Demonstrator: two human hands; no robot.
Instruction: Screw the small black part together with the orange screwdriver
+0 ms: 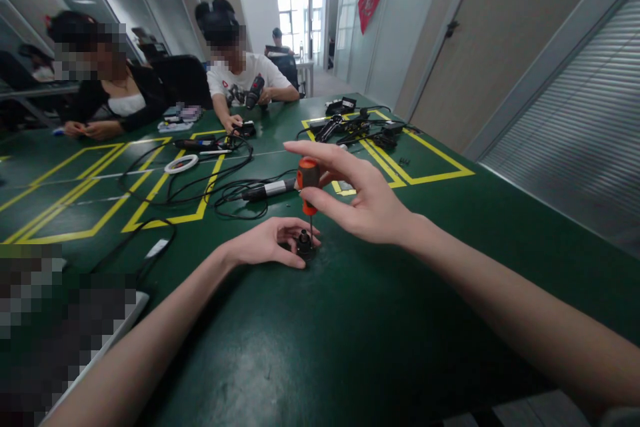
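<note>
An orange and dark grey screwdriver (309, 181) stands upright in front of me, its thin shaft pointing down. The fingers and thumb of my right hand (357, 197) close round its handle, with the index finger stretched out over the top. Below it, a small black round part (304, 241) with a raised centre post sits on the green table (320, 340). My left hand (280, 243) curls around that part and grips it at the table top. The screwdriver's tip meets the right side of the part; the exact contact is too small to make out.
A black and silver cylindrical tool (270, 189) with a coiled cable lies just beyond my hands. Further off are a white ring (181, 164), black cables and adapters (385, 130). Across the table one person (250, 80) holds a power drill (255, 91); another person (115, 97) sits left.
</note>
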